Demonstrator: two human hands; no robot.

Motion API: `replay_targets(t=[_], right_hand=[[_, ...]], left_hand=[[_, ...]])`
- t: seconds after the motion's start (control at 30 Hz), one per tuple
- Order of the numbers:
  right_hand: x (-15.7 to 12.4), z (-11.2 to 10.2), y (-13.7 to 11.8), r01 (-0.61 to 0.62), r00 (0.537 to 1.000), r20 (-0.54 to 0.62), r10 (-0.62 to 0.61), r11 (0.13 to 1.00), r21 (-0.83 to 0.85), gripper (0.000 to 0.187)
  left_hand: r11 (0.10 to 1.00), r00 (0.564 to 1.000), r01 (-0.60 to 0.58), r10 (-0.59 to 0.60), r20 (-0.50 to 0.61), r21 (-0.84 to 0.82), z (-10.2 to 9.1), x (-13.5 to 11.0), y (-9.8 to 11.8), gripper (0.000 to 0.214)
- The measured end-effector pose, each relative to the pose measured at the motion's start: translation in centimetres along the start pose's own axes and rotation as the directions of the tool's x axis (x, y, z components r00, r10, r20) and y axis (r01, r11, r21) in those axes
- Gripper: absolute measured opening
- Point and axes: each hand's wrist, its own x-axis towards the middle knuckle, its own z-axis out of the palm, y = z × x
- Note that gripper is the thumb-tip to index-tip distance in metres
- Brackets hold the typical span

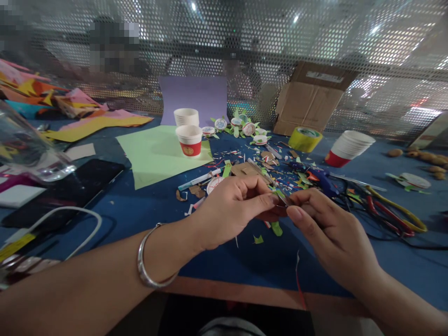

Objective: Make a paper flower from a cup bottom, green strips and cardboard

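Observation:
In front of me, just above the littered table, my left hand point(231, 210) and my right hand point(325, 228) meet, both closed in a pinch. Between their fingertips is a small green paper piece point(279, 192) with a thin greyish edge. Its full shape is hidden by the fingers. A silver bangle point(142, 261) circles my left wrist. Below my hands lie green paper scraps point(276, 228). Partly behind my left hand shows a round white disc point(214, 185) with red lines drawn on it.
Paper cups point(189, 140) stand on green paper point(150, 158); more stacked cups point(350, 147) lean at right. Small paper turtles point(248, 129) cluster at the back. Yellow tape point(305, 140), a blue glue gun point(324, 182), scissors point(395, 212) and a dark phone or tablet point(66, 191) lie around.

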Motion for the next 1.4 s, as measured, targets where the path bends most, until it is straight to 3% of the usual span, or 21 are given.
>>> replay_targets(t=[0.87,1.17,1.3,1.4], right_hand=[[0.0,0.2,0.0,0.051,0.998,-0.020,-0.052,0.998,-0.048,0.024],[0.1,-0.3,0.1,0.066,0.997,-0.041,-0.071,0.992,-0.111,0.029],[0.1,-1.2,0.5,0.030,0.992,-0.110,-0.053,0.979,-0.202,0.032],[0.0,-2.3,1.6,-0.012,0.998,-0.064,-0.005,0.966,-0.257,0.032]], left_hand=[[0.999,0.998,0.050,-0.049,0.026,-0.005,-0.1,-0.1,-0.4,0.034],[0.997,0.997,0.077,-0.077,0.016,0.013,-0.1,-0.1,-0.4,0.021],[0.999,0.999,0.035,-0.035,0.003,0.039,-0.2,0.1,-0.3,0.018],[0.991,0.999,-0.034,0.039,-0.034,0.133,-0.5,0.1,0.0,0.014]])
